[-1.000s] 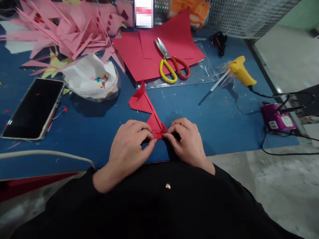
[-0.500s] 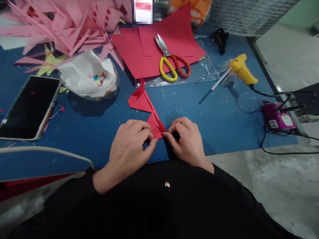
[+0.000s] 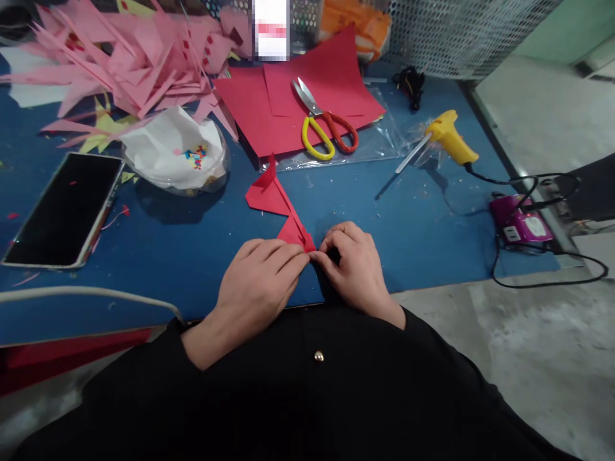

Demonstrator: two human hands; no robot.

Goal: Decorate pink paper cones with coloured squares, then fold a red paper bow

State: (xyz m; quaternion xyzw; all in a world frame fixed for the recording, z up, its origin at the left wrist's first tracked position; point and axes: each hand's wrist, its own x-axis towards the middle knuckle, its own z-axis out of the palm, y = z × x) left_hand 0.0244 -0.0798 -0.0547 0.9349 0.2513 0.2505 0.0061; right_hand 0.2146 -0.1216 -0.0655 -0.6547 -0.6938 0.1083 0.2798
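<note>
A folded piece of red paper (image 3: 277, 198) lies at a slant on the blue table, its near end between my hands. My left hand (image 3: 262, 275) covers part of that end, its fingers pressed together on the paper. From the other side, my right hand (image 3: 353, 266) pinches the tip of the paper with thumb and curled forefinger. The two hands' fingertips meet at this corner, so the paper's near edge is hidden. Beyond it, scissors (image 3: 313, 110) with one yellow and one red handle rest with blades parted on red paper sheets (image 3: 245, 121).
A yellow glue gun (image 3: 451, 137) lies at the right, wired near a purple power adapter (image 3: 519, 221). To the left are a phone (image 3: 65, 208), a paper-lined clear bowl (image 3: 166, 150) and a heap of pink paper cutouts (image 3: 129, 57). A pale cable (image 3: 91, 291) runs along the front edge.
My left hand's fingers have straightened and moved over the paper's near end, with the thumb now out of sight. My right hand keeps its pinch. The whole view has shifted slightly.
</note>
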